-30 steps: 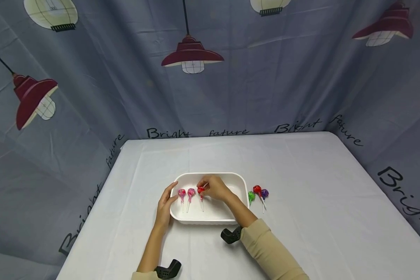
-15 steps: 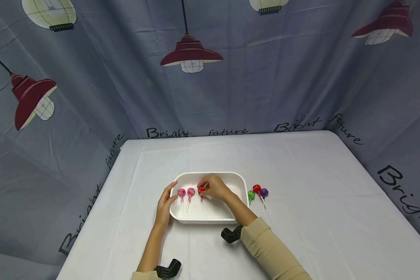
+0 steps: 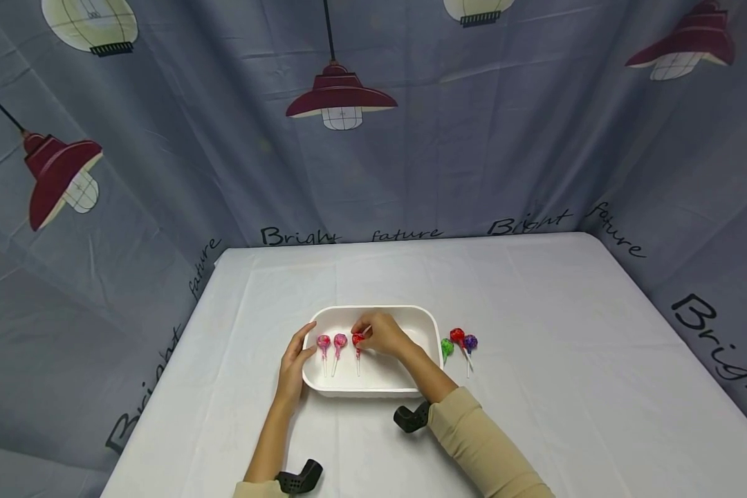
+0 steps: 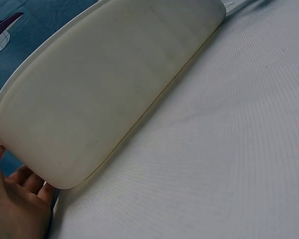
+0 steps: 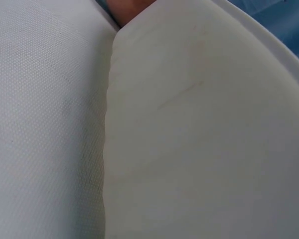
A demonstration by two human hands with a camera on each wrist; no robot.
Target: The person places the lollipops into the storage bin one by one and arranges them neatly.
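A white tray (image 3: pixel 373 393) stands on the white-covered table, and my left hand (image 3: pixel 294 363) grips its left end. The thumb lies at the rim, and in the left wrist view several fingers (image 4: pixel 22 177) curl against the end wall. Inside the tray, two pink lollipops (image 3: pixel 324 342) lie side by side at the left, sticks toward me. To their right, my right hand (image 3: pixel 382 335) pinches the head of a red lollipop (image 3: pixel 357 353), its stick pointing toward me. The right wrist view shows mostly the tray's outer wall (image 5: pixel 189 139); the right hand's fingers are hidden there.
Just right of the tray, on the table (image 3: pixel 554 346), lie a green lollipop (image 3: pixel 447 348), another red lollipop (image 3: pixel 457 336) and a purple lollipop (image 3: pixel 470 343), close together. A grey curtain (image 3: pixel 473 152) printed with lamps hangs behind the table.
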